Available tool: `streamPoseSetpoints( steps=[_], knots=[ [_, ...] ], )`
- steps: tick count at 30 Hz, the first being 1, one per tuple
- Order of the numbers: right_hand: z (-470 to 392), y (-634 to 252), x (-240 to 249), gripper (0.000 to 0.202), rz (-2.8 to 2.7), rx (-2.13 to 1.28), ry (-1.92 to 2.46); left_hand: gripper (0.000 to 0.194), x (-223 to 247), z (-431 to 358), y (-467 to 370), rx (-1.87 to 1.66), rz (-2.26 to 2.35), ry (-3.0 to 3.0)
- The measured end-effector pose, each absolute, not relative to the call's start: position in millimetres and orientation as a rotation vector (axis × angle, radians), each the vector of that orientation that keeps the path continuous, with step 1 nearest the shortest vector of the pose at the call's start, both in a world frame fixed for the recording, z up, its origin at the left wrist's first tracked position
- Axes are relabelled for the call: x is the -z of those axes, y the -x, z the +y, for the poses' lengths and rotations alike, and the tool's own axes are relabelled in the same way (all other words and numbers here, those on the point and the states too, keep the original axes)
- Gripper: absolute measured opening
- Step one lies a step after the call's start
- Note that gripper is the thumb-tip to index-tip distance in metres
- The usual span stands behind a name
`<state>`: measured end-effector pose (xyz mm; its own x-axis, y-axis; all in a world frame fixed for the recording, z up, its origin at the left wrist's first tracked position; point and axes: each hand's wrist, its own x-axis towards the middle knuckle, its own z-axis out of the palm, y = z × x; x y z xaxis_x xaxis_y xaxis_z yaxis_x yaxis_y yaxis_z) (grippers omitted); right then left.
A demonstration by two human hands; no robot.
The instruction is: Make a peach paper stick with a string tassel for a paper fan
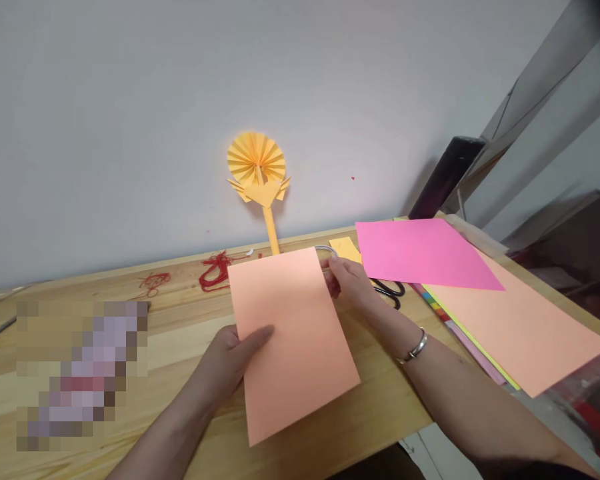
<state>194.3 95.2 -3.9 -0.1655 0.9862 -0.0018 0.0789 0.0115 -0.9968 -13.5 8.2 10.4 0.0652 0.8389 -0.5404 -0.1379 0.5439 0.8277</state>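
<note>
A peach-coloured sheet of paper (293, 373) is held tilted above the wooden table. My left hand (237, 353) grips its left edge, thumb on the front and the other fingers hidden behind it. Beside the upper right edge, my right hand (347, 280) has its fingers curled together, partly concealed by the paper. A thin grey curved object (325, 248) shows by the thumb; whether the fingers hold it or the sheet is unclear. Behind the sheet, a yellow folded-paper flower (257, 159) with a rolled stem leans against the wall.
Red thread (215, 272) lies left of the flower stem. Black-handled scissors (393, 290) and a yellow paper piece (346, 250) are near my right hand. A pink sheet (420, 253) overlaps a paper stack (525, 333) at right. A dark cylinder (445, 177) stands behind; a blurred-out item (90, 373) lies left.
</note>
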Motion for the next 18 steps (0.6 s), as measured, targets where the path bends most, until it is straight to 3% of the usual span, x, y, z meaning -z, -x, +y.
streamPoseSetpoints(
  steps=[3,11,18],
  knots=[
    [89,-188,5,0.045,-1.508,-1.415,1.116,0.03,-9,10,15,-0.884,1.332,-0.655],
    [85,-181,11,0.039,-1.67,-1.012,1.286,0.034,-10,9,11,-0.867,1.354,-0.729],
    [89,-184,12,0.04,-1.664,-0.951,1.315,0.035,-10,10,12,-0.887,1.358,-0.719]
  ],
)
